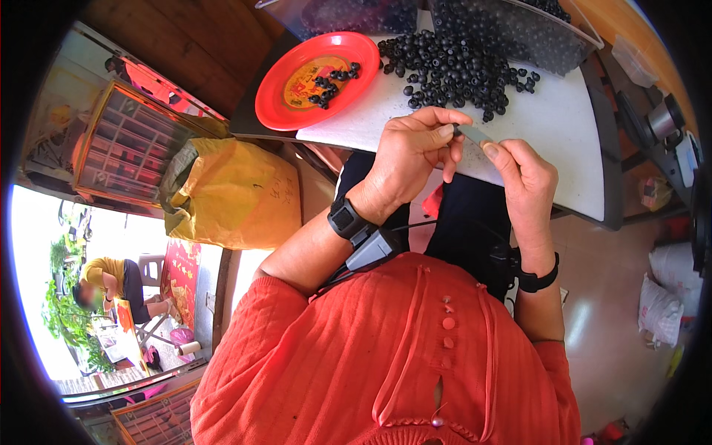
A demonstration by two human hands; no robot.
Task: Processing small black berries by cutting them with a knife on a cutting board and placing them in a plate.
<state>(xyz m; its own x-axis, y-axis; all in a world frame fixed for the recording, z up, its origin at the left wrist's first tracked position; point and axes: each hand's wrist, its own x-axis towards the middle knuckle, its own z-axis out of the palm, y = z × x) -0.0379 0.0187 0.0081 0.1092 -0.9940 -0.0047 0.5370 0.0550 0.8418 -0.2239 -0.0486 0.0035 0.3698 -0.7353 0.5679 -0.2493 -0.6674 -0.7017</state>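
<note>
Working on one little black ball [456, 130], with a few on the red plate [273, 111] and a big heap [452, 70] left.
It looks like only a small bit is done, if the balls on the plate are the finished ones. The left hand [415, 148] is nearly closed, pinching the ball between thumb and finger tips, near the front edge of the white surface [571, 126]. The right hand [528, 174] pinches a flat gray blade [475, 136] that points at the ball; I can't tell if they touch. The heap sits just past both hands, and the plate is off to the left.
</note>
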